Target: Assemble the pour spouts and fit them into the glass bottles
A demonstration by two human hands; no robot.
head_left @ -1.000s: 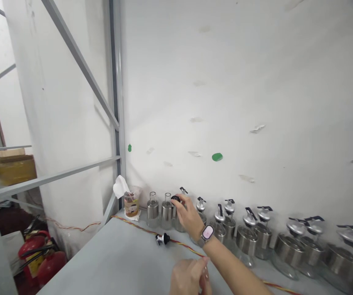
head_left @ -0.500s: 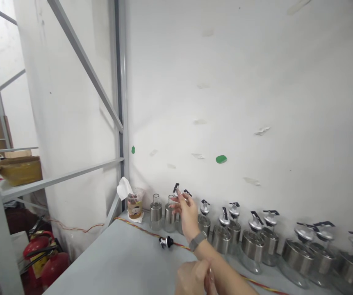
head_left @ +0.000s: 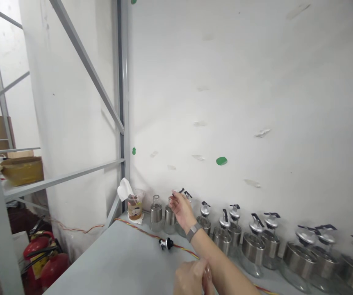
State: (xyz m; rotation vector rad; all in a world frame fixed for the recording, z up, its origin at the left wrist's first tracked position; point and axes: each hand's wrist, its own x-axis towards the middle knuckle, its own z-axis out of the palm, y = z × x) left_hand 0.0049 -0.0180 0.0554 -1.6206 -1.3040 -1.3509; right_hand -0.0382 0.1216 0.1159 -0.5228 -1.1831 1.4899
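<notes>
My right hand (head_left: pixel 181 211), with a watch on its wrist, reaches to the mouth of a glass bottle with a metal sleeve (head_left: pixel 169 218). Its fingers pinch a silver-and-black pour spout (head_left: pixel 181 191) at the neck, partly hidden behind them. Low in front of the right forearm, my left hand (head_left: pixel 191 278) is closed with curled fingers; what it may hold is hidden. An uncapped bottle (head_left: pixel 156 213) stands just left. A loose pour spout (head_left: pixel 165 244) lies on the grey tabletop (head_left: pixel 117 258).
Several bottles with spouts fitted (head_left: pixel 253 246) line the wall to the right. A twisted red-yellow cord (head_left: pixel 139 227) crosses the tabletop. A cup (head_left: pixel 135 208) with tissue stands in the back left corner beside a grey rack post (head_left: pixel 123 102). Fire extinguishers (head_left: pixel 53 262) stand lower left.
My right hand has shifted slightly left, and the held spout's black lever has swung from upright to pointing right. My left hand stays nearly in place. The view has shifted slightly.
</notes>
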